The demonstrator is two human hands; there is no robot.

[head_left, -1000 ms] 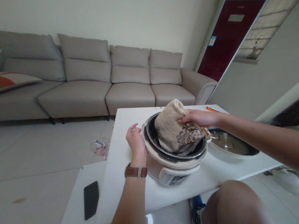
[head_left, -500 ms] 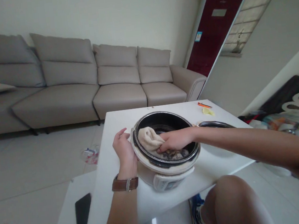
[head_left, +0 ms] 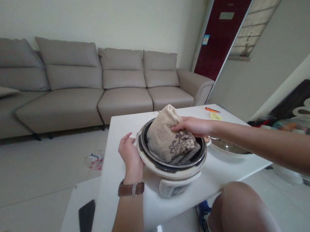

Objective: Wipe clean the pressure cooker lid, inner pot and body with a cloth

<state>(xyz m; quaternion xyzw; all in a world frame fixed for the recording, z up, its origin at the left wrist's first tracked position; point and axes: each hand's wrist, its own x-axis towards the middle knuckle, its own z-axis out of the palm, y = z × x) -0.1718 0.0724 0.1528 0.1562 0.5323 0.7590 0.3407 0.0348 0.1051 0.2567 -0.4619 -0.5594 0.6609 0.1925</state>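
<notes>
Pinching one beige towel [head_left: 161, 139] between the thumb and fingers of the right hand [head_left: 193, 126], high up on its right side. Resting the left hand [head_left: 129, 153] flat against the left side of one white cooker [head_left: 152, 179], with fingers loose and a little bent. Wearing one watch [head_left: 131, 189] with a brown strap on the left wrist. Inside the cooker, one dark pot [head_left: 145, 134] with a shiny rim. Inside the pot, the one towel, tilted, with its brown-patterned low part down in the pot and its rolled top sticking up above the rim. Cannot see the bottom of the pot behind the towel. Under the cooker, one white table [head_left: 217, 179]. On the table, just right of the cooker, one round lid-like thing [head_left: 229, 147], partly hidden by the right arm. At the far right of the table, one orange stick [head_left: 212, 109] and one yellow scrap [head_left: 215, 116] close together. Near, below the table edge, one bare knee [head_left: 242, 210] and one blue shoe [head_left: 205, 221]. To the left, one flat black thing [head_left: 87, 222] and one crumpled bag [head_left: 95, 161]. Far back, one grey sofa [head_left: 125, 100] with four back cushions.
</notes>
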